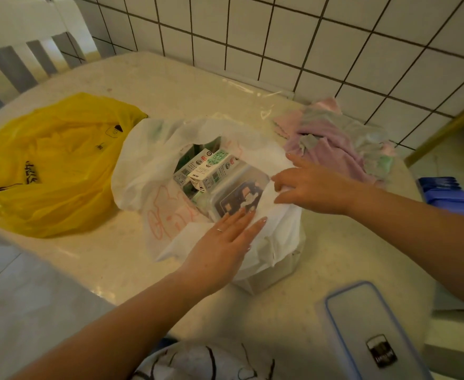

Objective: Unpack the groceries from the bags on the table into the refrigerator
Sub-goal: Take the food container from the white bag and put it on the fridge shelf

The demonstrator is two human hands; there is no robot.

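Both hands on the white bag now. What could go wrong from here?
1. The right hand pinches only the thin rim of the white bag; pulling there may tear it.
2. The cartons lie tilted on one another beside a plastic box; lifting one may topple the others.
3. The left hand rests flat and grips nothing, so the bag may slide.

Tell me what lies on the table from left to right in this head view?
yellow bag → white bag, open, with cartons inside and both hands at its near rim → pile of pink and grey cloths → blue-rimmed lid, nearer the viewer at the table's front right.
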